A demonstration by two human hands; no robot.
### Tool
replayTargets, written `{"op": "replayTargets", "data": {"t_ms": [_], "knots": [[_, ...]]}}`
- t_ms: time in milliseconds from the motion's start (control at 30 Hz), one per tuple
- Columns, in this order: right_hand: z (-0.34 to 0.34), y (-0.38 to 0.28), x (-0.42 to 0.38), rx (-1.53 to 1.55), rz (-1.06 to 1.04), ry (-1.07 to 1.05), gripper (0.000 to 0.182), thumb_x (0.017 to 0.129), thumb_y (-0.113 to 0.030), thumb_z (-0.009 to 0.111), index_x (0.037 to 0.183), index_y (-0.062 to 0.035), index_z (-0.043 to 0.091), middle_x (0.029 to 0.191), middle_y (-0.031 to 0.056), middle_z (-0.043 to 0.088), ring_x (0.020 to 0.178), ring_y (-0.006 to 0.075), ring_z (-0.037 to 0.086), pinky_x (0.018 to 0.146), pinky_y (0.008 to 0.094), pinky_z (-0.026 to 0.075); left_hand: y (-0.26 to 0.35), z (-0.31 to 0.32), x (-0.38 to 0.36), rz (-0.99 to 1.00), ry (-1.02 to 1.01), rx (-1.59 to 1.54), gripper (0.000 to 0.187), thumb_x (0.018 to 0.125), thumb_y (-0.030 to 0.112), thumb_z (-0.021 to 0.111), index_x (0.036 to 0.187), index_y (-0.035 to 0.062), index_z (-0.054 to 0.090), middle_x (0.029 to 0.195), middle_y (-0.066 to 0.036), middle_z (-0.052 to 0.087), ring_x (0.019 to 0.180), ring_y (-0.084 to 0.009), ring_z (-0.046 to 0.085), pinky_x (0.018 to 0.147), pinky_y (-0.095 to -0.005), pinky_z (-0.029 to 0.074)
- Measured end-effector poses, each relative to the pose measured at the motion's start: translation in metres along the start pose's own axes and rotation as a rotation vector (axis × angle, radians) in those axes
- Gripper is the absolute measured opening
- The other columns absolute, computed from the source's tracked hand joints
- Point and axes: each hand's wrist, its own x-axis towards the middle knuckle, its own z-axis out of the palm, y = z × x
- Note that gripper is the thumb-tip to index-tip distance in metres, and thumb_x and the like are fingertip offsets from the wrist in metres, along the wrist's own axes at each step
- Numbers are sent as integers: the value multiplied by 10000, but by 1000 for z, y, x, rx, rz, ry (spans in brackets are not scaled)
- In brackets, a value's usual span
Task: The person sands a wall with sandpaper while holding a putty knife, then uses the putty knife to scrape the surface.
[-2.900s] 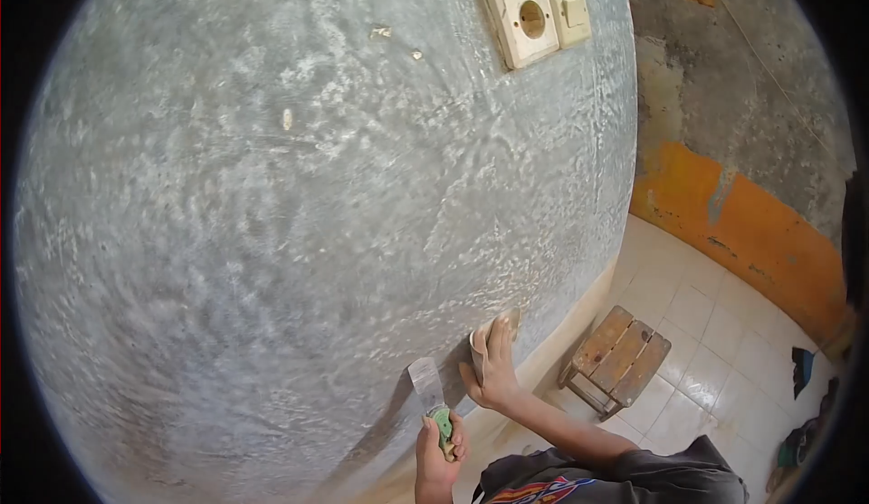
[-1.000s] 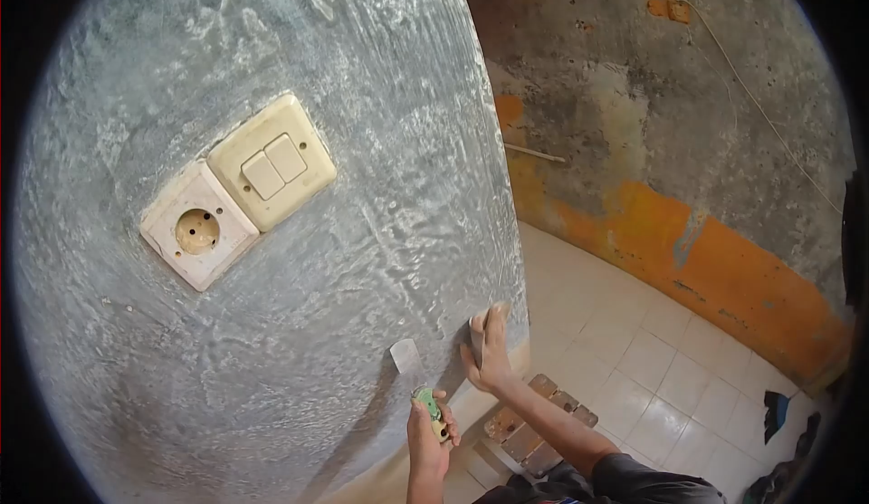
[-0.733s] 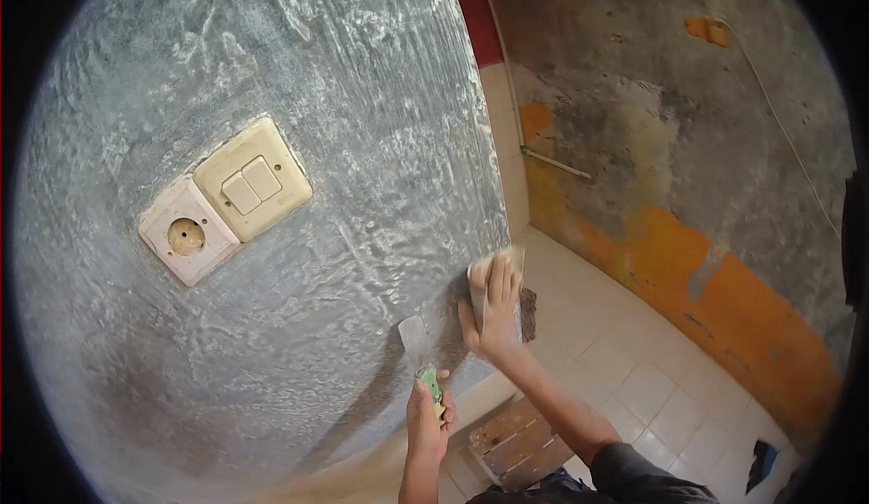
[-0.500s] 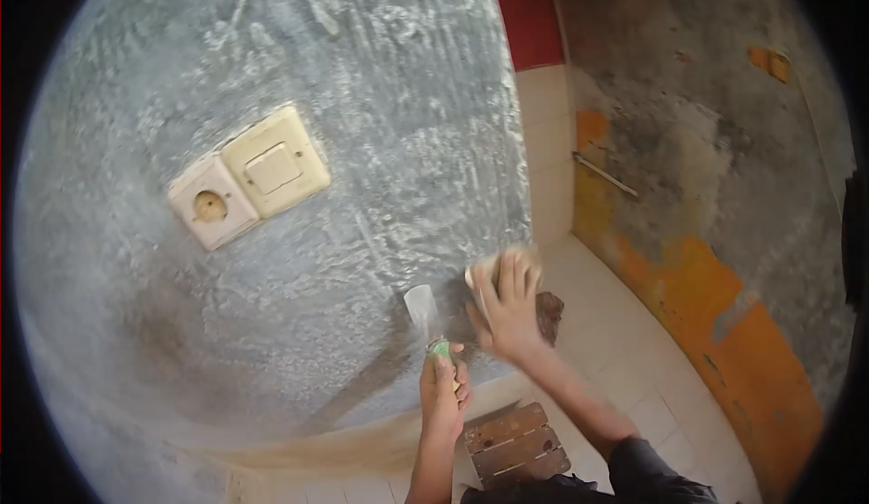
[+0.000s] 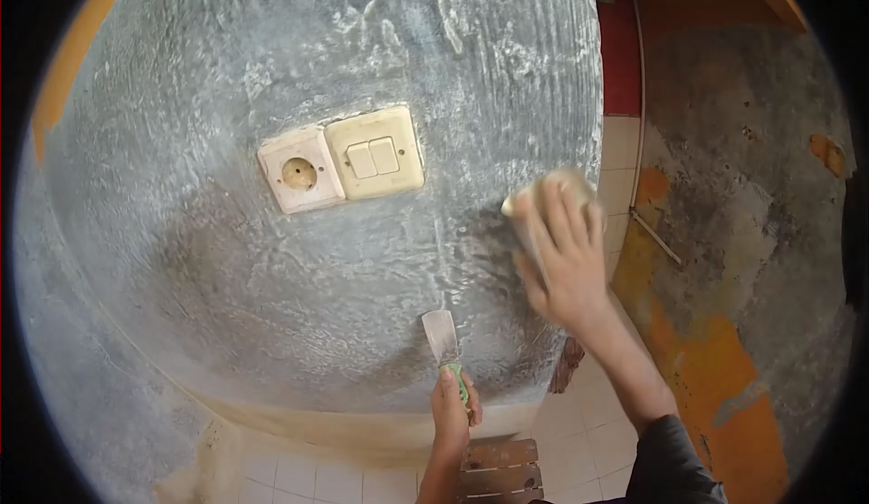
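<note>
My left hand (image 5: 450, 406) grips the green handle of a putty knife (image 5: 441, 336), its metal blade pointing up in front of the grey, streaky wall (image 5: 335, 309). Higher and to the right, my right hand (image 5: 568, 273) presses a pale pad (image 5: 510, 206) against the wall close to its right edge. The fingers cover most of that pad and are blurred, so I cannot tell exactly what it is. Left of this hand, a cream double light switch (image 5: 373, 156) and a round-hole power socket (image 5: 299, 174) sit side by side on the wall.
Below stands a slatted wooden stool (image 5: 500, 468) on pale floor tiles (image 5: 579, 413). To the right is another wall (image 5: 724, 205) with patchy grey and orange paint and a thin rod (image 5: 656, 237). A red panel (image 5: 620, 51) shows beyond the wall's edge.
My right hand has moved up the wall with the pad. The view has turned, so the switch and socket sit further right and more level. The putty knife stays in my left hand.
</note>
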Motion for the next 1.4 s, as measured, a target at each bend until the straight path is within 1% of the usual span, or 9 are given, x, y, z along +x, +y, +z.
{"op": "replayTargets", "data": {"t_ms": [200, 300, 433, 600, 767, 900, 1033, 1133, 1400], "knots": [[35, -23, -49, 139, -455, -409, 728, 773, -197, 666, 1437, -159, 371, 1476, 110, 351, 1346, 243, 334, 1064, 485, 254, 10, -9, 0, 14, -45, 25, 430, 1019, 435, 311, 927, 53, 487, 573, -26, 469, 392, -106, 447, 326, -231, 290], [6, -11, -2, 12, -231, -516, 720, 783, -224, 663, 1438, -155, 371, 1492, 103, 338, 1363, 249, 319, 1081, 505, 223, 17, -17, 2, 8, -62, 37, 421, 1024, 407, 320, 984, 29, 504, 640, -28, 487, 412, -105, 469, 332, -224, 294], [19, -12, 15, -157, 7, 28, 745, 792, -323, 668, 1444, -133, 361, 1452, 140, 375, 1333, 309, 341, 1051, 566, 208, 32, -33, 2, 24, -62, -11, 427, 1027, 385, 326, 1062, 2, 511, 730, -30, 506, 451, -103, 491, 355, -223, 321], [49, -50, -2, -52, -428, -251, 748, 757, -284, 684, 1427, -111, 400, 1463, 176, 349, 1324, 337, 352, 1044, 559, 217, 56, -72, 8, 32, -115, -44, 413, 1020, 393, 355, 1102, 17, 504, 740, -26, 502, 474, -96, 469, 384, -228, 332], [46, -86, 41, -194, 112, 169, 645, 772, -202, 650, 1366, -56, 445, 1438, 187, 356, 1275, 340, 383, 1009, 562, 255, 103, -127, 22, 33, -173, -2, 393, 1006, 399, 405, 1111, 31, 496, 744, -13, 478, 485, -81, 428, 400, -230, 319], [90, -145, 12, -149, -323, -255, 575, 802, -205, 579, 1334, -21, 459, 1332, 275, 402, 1254, 429, 362, 986, 614, 261, 136, -174, 29, -4, -243, -23, 334, 1017, 313, 409, 1142, 13, 488, 734, -5, 448, 491, -56, 399, 405, -222, 310], [90, -176, 51, -280, 179, 82, 588, 785, -252, 577, 1343, -94, 481, 1355, 200, 435, 1252, 371, 395, 985, 575, 298, 144, -210, 36, -44, -340, -105, 362, 1017, 343, 404, 1157, 17, 474, 771, -5, 452, 504, -60, 400, 410, -223, 305], [123, -207, 31, -253, -361, -213, 578, 823, -278, 574, 1377, -147, 474, 1414, 88, 435, 1278, 251, 422, 1007, 531, 306, 144, -230, 39, -41, -366, -135, 384, 1008, 384, 409, 1148, 33, 483, 760, 2, 450, 496, -66, 392, 411, -230, 299], [113, -215, 64, -344, -319, -151, 565, 845, -310, 559, 1376, -136, 479, 1405, 123, 449, 1259, 254, 429, 975, 498, 326, 139, -273, 29, -11, -326, -269, 418, 1001, 443, 391, 1072, 41, 475, 701, 4, 431, 443, -62, 359, 383, -231, 277]]}}
